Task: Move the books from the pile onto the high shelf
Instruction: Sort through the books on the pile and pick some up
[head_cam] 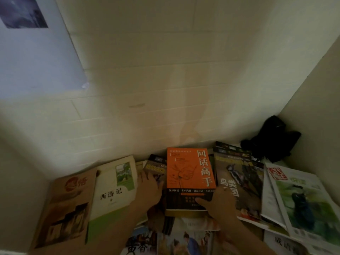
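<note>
Right hand: my right hand (219, 201) is on the near right corner of the orange book (190, 179); thumb laid over the cover, the other fingers out of sight past the book's edge, so it looks like a pinch on that corner
Left hand: my left hand (148, 184) lies flat just left of the orange book; fingers straight and spread, pressing on a dark magazine (155, 165) beneath, gripping nothing
Orange book: face up on top of the heap, near the middle of the shelf (283, 161), its far edge close to the back wall (147, 89)
Neighbours: a white book (115, 186) and a brown book (68, 205) off to the left; a bird magazine (239, 184) touching the orange book's right side; a green magazine (298, 196) further right; a black bag (274, 138) in the far right corner
Step in hand, my reading: settling or squaring this book on the heap; whether it is arriving or leaving I cannot tell
How to do it well: keep the left palm steadying the loose magazines so nothing slides; guide the book by its corner, flat, not tilted; let go only once it sits fully supported
Risk: glossy covers underneath are overlapped and uneven; a sideways push could fan them towards the near edge
</note>
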Motion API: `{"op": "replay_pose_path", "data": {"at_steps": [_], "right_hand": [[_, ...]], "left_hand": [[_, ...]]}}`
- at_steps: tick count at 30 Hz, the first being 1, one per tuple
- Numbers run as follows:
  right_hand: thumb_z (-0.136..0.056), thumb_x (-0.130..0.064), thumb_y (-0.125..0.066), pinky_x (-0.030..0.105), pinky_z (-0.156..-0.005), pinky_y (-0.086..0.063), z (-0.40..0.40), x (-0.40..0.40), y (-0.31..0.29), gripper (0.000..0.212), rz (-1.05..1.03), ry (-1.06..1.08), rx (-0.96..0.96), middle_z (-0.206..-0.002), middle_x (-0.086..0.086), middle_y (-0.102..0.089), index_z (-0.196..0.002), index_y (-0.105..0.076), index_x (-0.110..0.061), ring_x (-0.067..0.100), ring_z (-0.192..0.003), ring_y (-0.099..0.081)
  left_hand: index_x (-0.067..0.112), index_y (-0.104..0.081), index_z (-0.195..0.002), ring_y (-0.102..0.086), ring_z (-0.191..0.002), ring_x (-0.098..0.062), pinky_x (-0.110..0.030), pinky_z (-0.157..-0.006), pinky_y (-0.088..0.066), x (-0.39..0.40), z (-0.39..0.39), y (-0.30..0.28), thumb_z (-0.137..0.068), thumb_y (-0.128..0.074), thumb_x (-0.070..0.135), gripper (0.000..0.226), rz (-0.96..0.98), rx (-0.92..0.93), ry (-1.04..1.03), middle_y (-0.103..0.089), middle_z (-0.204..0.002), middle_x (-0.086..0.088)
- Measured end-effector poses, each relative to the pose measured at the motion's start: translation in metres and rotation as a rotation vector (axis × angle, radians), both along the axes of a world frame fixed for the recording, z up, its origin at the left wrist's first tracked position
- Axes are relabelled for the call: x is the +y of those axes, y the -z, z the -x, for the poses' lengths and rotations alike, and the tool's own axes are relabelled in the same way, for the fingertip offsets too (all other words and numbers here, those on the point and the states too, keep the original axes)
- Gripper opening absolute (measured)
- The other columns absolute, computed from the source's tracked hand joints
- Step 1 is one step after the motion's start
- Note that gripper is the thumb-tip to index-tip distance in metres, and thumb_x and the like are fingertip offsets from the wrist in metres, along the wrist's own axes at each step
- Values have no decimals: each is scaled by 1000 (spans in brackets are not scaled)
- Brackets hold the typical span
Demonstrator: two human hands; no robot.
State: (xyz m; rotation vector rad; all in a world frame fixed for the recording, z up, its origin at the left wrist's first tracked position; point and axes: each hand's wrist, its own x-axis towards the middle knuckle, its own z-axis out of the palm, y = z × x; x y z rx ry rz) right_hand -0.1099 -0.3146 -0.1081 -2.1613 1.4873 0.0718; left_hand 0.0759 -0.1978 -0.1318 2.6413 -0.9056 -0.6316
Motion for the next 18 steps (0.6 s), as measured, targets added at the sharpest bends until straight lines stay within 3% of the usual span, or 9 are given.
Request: {"op": "replay_pose_path", "data": {"at_steps": [2,4,7,9,11,13,15,18], "right_hand": [[-69,-54,-77,33,-92,-46,1,3,4,76,18,35,-5,-119,8,-54,-121,-46,-9,25,-113,-53],[-67,-43,-83,33,-86,-47,5,-3,5,70,-44,81,-105,-113,8,-57,-116,-48,-8,25,-110,-56],[-72,-28,-82,35,-80,-51,7,-20,-6,45,-212,226,-290,-99,9,-65,-104,-58,-7,24,-93,-62],[-80,-22,-76,40,-84,-54,8,-32,-11,25,-362,291,-424,-100,12,-69,-96,-65,-6,24,-87,-63],[-87,-20,-69,46,-91,-53,11,-37,-14,20,-490,276,-514,-109,12,-69,-103,-66,-10,26,-95,-65],[-91,-21,-63,48,-88,-55,20,-38,-19,18,-562,287,-636,-111,10,-68,-109,-62,-21,28,-98,-67],[-94,-19,-57,44,-77,-57,31,-42,-24,20,-632,316,-733,-108,6,-69,-112,-60,-29,26,-95,-68],[-97,-17,-53,38,-68,-54,49,-49,-23,25,-756,406,-761,-110,6,-69,-120,-60,-23,26,-95,-67]], "left_hand": [[-2,-10,-147,-13,-142,-39,-42,-116,-14,-9,-3,-2,-99,-35,45,72,-81,-41,-5,-12,-154,-25],[-2,-19,-143,-25,-137,-39,-41,-113,-19,-17,-5,-7,-95,-41,50,74,-138,-87,3,-26,-147,-26],[9,-50,-126,-51,-119,-30,-39,-102,-42,-22,-23,-14,-75,-61,65,77,-124,-53,-73,-54,-126,-15],[17,-64,-101,-63,-99,-22,-34,-86,-52,-19,-35,-16,-59,-74,66,64,-52,0,-95,-67,-106,-6],[23,-63,-89,-65,-96,-22,-32,-83,-52,-16,-40,-15,-63,-80,51,42,33,103,-143,-69,-101,-3],[21,-59,-92,-64,-100,-24,-30,-82,-50,-13,-41,-17,-73,-78,37,31,104,182,-175,-67,-104,-5],[12,-60,-108,-63,-102,-24,-27,-81,-49,-11,-39,-23,-82,-73,29,34,174,228,-111,-65,-107,-3],[15,-46,-120,-60,-99,-18,-26,-80,-47,-9,-34,-43,-93,-59,23,31,271,255,30,-61,-107,0]]}}
